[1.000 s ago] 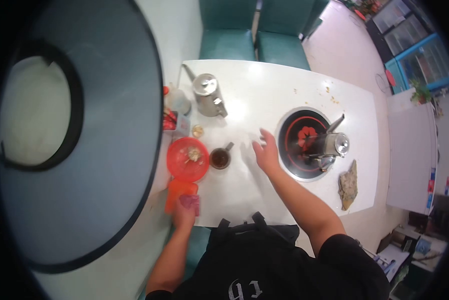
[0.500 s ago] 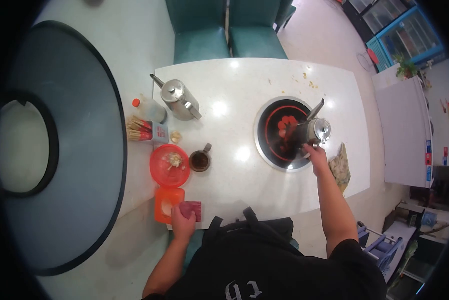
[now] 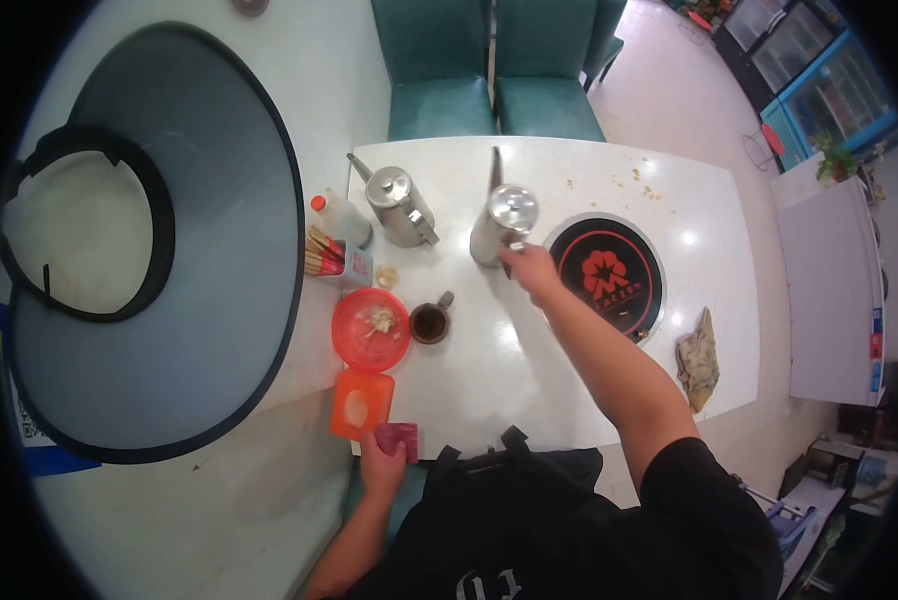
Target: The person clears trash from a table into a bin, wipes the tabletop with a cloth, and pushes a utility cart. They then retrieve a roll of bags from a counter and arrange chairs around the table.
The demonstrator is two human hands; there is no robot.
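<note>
My right hand (image 3: 530,268) is closed round the handle of a metal kettle (image 3: 504,220), left of the round black hob (image 3: 606,275) with its red emblem. Near the table's front left corner my left hand (image 3: 384,462) grips a dark red cloth (image 3: 399,438). Just above that hand lies an orange tray (image 3: 379,398) with something pale in it. Behind it is a red bowl (image 3: 354,345) holding whitish scraps. A dark mug (image 3: 430,323) stands to the bowl's right.
Another metal kettle (image 3: 399,212), a bottle with a red cap (image 3: 344,218) and a box of sticks (image 3: 357,266) stand at the back left. A crumpled cloth (image 3: 698,362) lies at the right. Green chairs (image 3: 539,105) are behind the table (image 3: 489,390).
My right hand has carried the kettle leftward from over the hob, whose emblem now shows. The view has shifted a little; my left hand still grips the red cloth.
</note>
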